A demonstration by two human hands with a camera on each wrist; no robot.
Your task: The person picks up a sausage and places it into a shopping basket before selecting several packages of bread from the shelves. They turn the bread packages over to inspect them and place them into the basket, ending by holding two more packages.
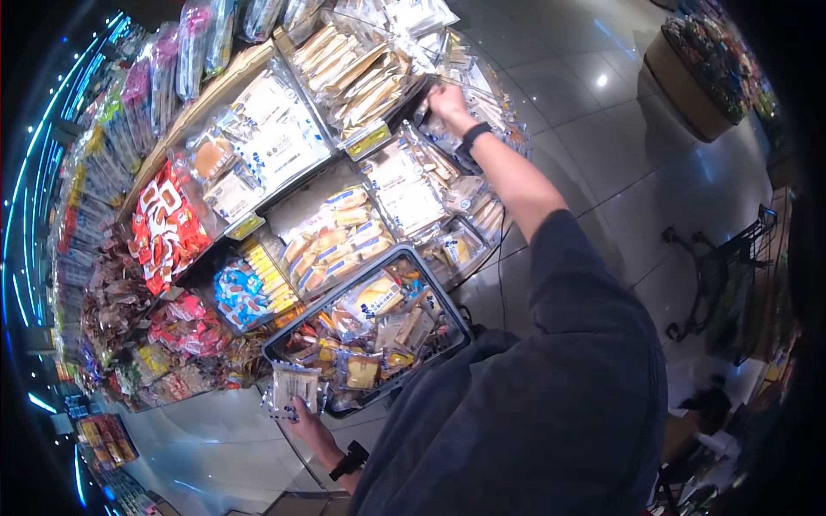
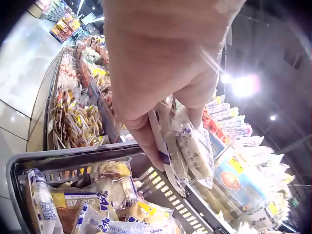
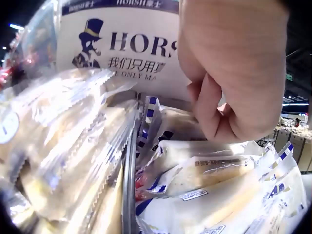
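Note:
In the head view the left hand holds packaged snacks above the near left corner of a dark basket. The left wrist view shows the thumb and fingers of that hand pinching clear-and-white wrapped packs over the basket's rim. At the far bin, the right hand reaches down among wrapped items. Seen from the right wrist, the hand has curled fingers at the top of a white wrapped pack; its fingertips are partly hidden.
Wrapped breads and red packs fill the display bins around the basket, which holds mixed packs. A clear divider stands left of the right hand. A shopping cart and a round display are at right.

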